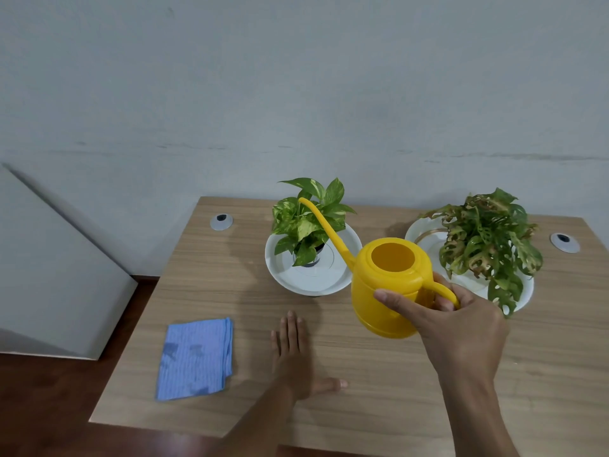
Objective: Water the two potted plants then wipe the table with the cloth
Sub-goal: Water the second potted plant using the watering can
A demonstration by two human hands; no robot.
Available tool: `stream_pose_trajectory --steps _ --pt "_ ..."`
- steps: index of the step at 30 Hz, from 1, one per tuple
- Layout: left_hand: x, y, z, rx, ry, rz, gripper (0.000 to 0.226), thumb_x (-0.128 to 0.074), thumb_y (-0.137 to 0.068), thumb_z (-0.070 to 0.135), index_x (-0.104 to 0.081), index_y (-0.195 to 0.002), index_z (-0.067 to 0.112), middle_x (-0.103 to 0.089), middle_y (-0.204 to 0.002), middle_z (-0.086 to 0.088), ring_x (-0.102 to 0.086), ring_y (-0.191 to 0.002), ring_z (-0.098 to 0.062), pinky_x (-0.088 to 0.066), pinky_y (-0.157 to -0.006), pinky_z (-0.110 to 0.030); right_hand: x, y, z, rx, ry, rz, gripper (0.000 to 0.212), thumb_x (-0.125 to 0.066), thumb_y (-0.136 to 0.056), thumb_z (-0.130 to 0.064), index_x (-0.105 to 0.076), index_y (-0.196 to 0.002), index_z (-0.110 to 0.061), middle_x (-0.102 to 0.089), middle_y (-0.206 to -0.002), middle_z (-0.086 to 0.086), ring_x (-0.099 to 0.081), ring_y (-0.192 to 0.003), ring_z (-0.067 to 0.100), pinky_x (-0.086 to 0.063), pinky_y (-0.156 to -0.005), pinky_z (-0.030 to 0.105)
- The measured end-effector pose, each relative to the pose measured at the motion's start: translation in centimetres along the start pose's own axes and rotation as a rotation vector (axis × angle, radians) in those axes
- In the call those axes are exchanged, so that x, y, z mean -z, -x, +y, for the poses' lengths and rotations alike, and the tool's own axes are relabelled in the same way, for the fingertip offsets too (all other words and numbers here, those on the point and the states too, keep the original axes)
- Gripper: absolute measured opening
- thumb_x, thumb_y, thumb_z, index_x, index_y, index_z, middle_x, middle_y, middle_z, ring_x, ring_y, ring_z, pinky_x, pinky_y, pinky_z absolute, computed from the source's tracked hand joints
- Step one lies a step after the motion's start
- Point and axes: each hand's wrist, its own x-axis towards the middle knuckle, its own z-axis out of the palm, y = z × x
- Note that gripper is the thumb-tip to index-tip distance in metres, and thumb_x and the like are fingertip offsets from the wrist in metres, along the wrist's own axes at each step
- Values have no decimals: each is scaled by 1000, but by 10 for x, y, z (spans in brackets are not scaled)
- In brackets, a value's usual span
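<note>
My right hand (461,324) grips the handle of a yellow watering can (385,291), held above the table. Its long spout reaches up and left over the leaves of the left plant (306,222), a green-and-yellow pothos in a small pot on a white saucer (316,282). The right plant (487,242), with holed green and reddish leaves, sits on a white plate (425,239) beyond my right hand. A folded blue cloth (196,357) with damp spots lies at the table's front left. My left hand (293,354) rests flat on the table, fingers spread, to the right of the cloth.
The wooden table (379,390) stands against a pale wall. Two grey cable grommets (221,221) (565,242) sit in its back corners. A white panel (49,275) leans beside the table's left edge over a dark wooden floor.
</note>
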Motion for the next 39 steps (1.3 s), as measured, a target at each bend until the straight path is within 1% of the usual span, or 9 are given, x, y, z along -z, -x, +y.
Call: stream_pose_trajectory --steps 2,4,10,14,17,21,25,29,39 --pt "0 0 0 -2 7 -3 169 -34 -31 107 29 -150 5 46 -152 -12 45 -138 -28 27 -114 -52 1 1 2 3 -7 -13 98 -81 -29 -65 -74 -114 -17 -72 -85 -3 -66 -81 8 -55 -73 31" --pt "0 0 -1 -2 2 -3 167 -43 -37 106 29 -149 5 46 -151 -12 45 -138 -28 28 -114 -51 2 1 5 4 3 -24 103 -82 -30 -62 -71 -121 -14 -70 -90 -4 -66 -87 12 -53 -74 30" --pt "2 1 1 13 -20 -17 167 -45 -36 105 31 -148 6 45 -152 -13 46 -137 -28 26 -114 -52 6 2 3 -13 6 -18 89 -82 -31 -61 -74 -111 -22 -64 -74 -16 -63 -78 3 -51 -70 29" --pt "2 1 1 23 -11 -17 164 -50 -42 101 31 -149 6 45 -152 -12 45 -138 -27 25 -115 -52 8 0 3 -16 20 21 96 -81 -30 -64 -74 -113 -16 -72 -84 -1 -67 -85 15 -57 -78 38" --pt "2 1 2 28 -15 -20 165 -50 -41 101 32 -147 6 47 -151 -12 45 -138 -27 27 -114 -51 9 -4 4 -17 43 57 98 -81 -30 -68 -75 -113 -17 -75 -85 5 -69 -83 16 -59 -79 42" --pt "3 0 3 42 -13 -34 170 -38 -29 106 33 -146 7 47 -151 -12 47 -137 -26 26 -115 -52 12 -6 5 -36 51 79 97 -82 -29 -70 -76 -110 -16 -76 -84 6 -69 -82 17 -59 -79 45" --pt "3 0 3 48 -27 -27 165 -48 -40 102 33 -147 7 48 -150 -12 46 -138 -26 29 -113 -50 15 -6 6 -41 58 82 94 -85 -33 -64 -75 -113 -15 -77 -93 9 -69 -86 18 -59 -79 41" --pt "5 2 4 53 -37 -29 164 -50 -42 101 33 -147 7 48 -150 -11 47 -137 -25 37 -105 -45 17 -7 7 -52 59 101 94 -84 -32 -65 -76 -111 -15 -76 -90 9 -68 -85 18 -59 -80 44" --pt "6 2 5 51 -36 -33 165 -49 -41 101 32 -148 6 47 -151 -12 47 -137 -26 36 -105 -46 14 -8 7 -73 52 106 99 -84 -32 -66 -73 -117 -16 -76 -90 9 -69 -87 19 -59 -83 46"
